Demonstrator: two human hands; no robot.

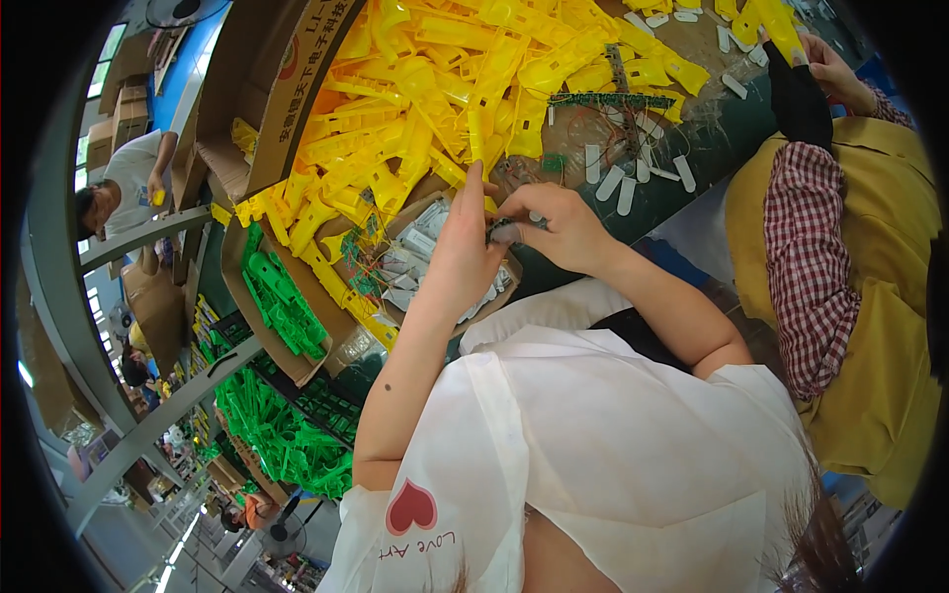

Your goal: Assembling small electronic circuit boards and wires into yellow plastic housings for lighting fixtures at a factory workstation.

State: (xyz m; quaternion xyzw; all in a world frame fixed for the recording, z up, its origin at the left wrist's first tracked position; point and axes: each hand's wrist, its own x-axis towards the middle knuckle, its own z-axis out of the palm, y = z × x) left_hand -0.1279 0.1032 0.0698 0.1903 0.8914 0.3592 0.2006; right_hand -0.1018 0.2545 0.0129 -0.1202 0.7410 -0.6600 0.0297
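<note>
Work status: one piece in process. The small dark grey piece (pixel 501 233), too small to identify, is located between the two hands, above the near edge of the tabletop (pixel 727 128). The right hand (pixel 559 222) has its fingertips together, apparently clamped on this piece. The left hand (pixel 463 237) stands beside it with fingers extended upward; whether it also grips cannot be told.

Completed: no finished assembly can be identified near the hands. The current handling step is judged to be under way, not complete.

Remaining: judged to be most of the stock. A large heap of loose yellow plastic shells (pixel 410 114) lies beyond the hands. Silver-white flat pieces (pixel 420 237) fill a cardboard box beside the left hand, with green circuit boards with thin wires (pixel 364 282) at its left side. A strip of joined green circuit boards (pixel 613 100) and white round-ended strips (pixel 627 196) lie to the right, apparently unfitted. Green plastic shells (pixel 282 296) fill another cardboard box, at left.
</note>
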